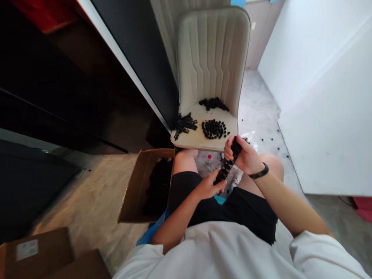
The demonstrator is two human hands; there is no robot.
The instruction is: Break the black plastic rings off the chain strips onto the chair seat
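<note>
Over my lap, a long black strip with a row of rounded segments (227, 166) slants between my hands. My left hand (207, 186) is closed around its lower end. Higher up, my right hand (245, 155), with a black band on the wrist, grips the upper end. Just beyond, on the seat of a cream padded chair (213, 50), lies a pile of small round black pieces (214, 129). Two heaps of black strips, one at the left (185, 124) and one at the back (214, 104), flank that pile.
Left of my legs stands an open cardboard box (132, 190) holding a dark mass (158, 186). A bottle with a red cap (209, 158) is on the floor between my knees. Small black pieces (272, 139) dot the floor by a white panel (325, 116). More cardboard (55, 248) sits lower left.
</note>
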